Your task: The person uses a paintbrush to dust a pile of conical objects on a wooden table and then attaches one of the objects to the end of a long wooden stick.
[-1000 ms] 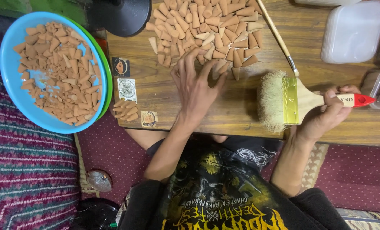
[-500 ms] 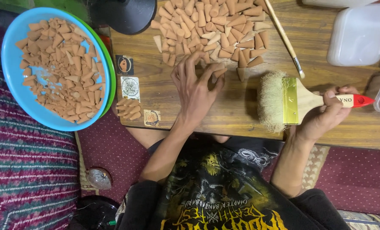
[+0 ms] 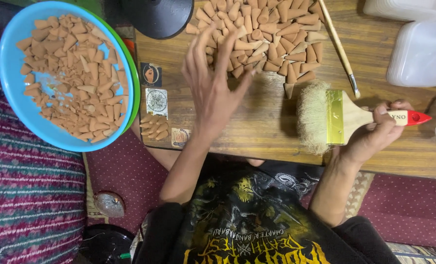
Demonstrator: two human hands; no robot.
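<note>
A wooden table (image 3: 276,122) fills the upper right of the head view, its near edge running above the person's lap. To the left, off the table edge, a blue bowl (image 3: 12,88) nested in a green one holds a layer of terracotta-coloured cones and broken pieces. A heap of clay cones (image 3: 272,36) lies on the far side of the table, spreading between a black round base (image 3: 157,17) at the left and a thin paintbrush (image 3: 339,46) lying slantwise at the right. Clear plastic containers (image 3: 421,51) sit at the right corner, well apart from the heap. The left hand (image 3: 210,85) hovers with fingers spread and loosely curved over the near left edge of the heap, holding nothing that can be seen, and hides the cones beneath it. The right hand (image 3: 377,134) is closed around the red-tipped wooden handle of a wide flat brush (image 3: 325,117), whose pale bristles lie on the table just beside the nearest stray cone. Small printed cards (image 3: 157,100) and a small cluster of cones (image 3: 152,127) lie near the table's left edge.
</note>
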